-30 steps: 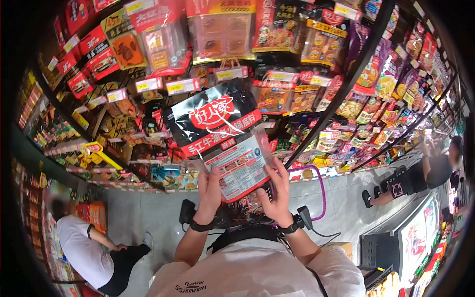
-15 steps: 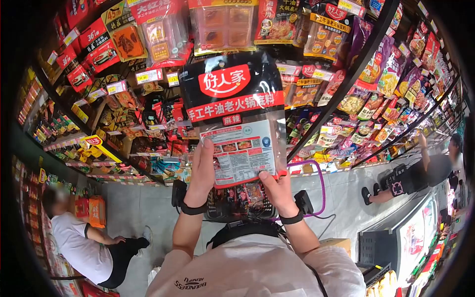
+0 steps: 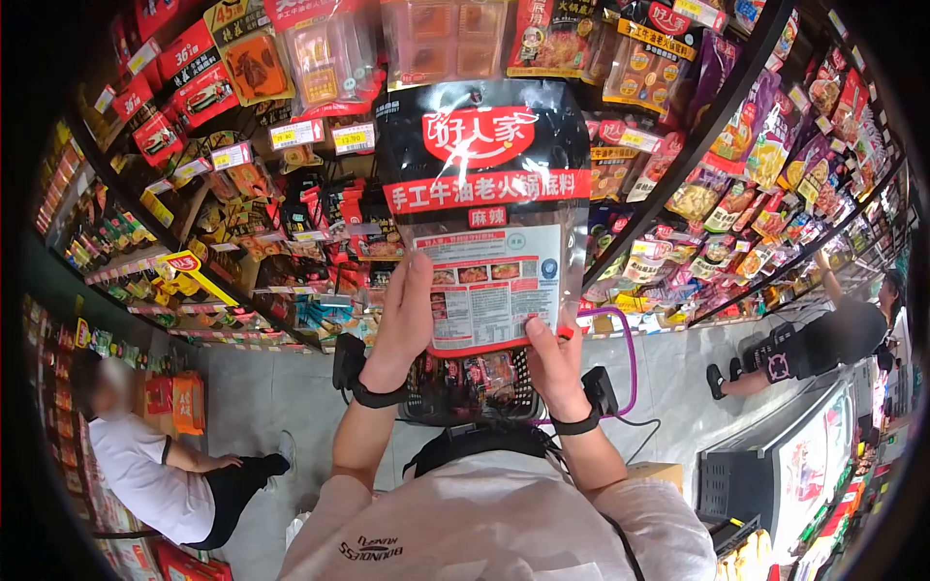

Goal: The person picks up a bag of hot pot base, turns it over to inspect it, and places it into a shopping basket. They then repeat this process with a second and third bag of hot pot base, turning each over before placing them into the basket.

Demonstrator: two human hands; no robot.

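Note:
A large black and red plastic pouch [image 3: 487, 194] with a printed white label is held upright in front of my chest. My left hand [image 3: 402, 320] holds its lower left edge, fingers partly behind it. The lower right corner is gripped by my right hand [image 3: 555, 363], with the thumb on the front near the label. Below the pouch is a black basket [image 3: 415, 407] with several dark packets [image 3: 484, 378] in it.
Shelves of hanging packets [image 3: 446, 39] curve across the front. A purple loop [image 3: 632, 368] stands right of the basket. A person in white [image 3: 145, 474] is at the left, another person in dark clothes [image 3: 823, 339] at the right. A freezer-like case [image 3: 741, 484] stands at lower right.
The pouch has shifted slightly right and appears a little larger, both hands moving with it. The glare on its upper part has changed.

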